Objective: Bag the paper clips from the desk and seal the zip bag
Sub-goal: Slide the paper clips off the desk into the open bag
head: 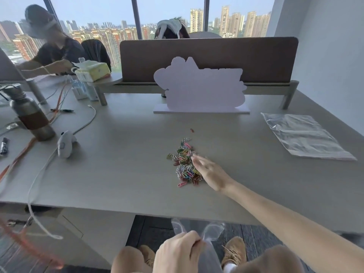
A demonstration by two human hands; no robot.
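A heap of coloured paper clips [184,161] lies on the grey desk [122,164], near its front middle. One stray red clip [192,130] sits a little farther back. My right hand [208,171] reaches over the heap's right side, fingers spread and touching the clips, holding nothing that I can see. Below the desk's front edge, my left hand [177,251] grips the rim of a clear zip bag [208,235], which hangs over my lap.
More clear bags [303,134] lie flat at the right. A white cut-out sign [201,87] stands behind the heap, in front of a brown divider [208,58]. A steel bottle [29,115], white controller [65,143] and cables crowd the left. Two other people sit beyond.
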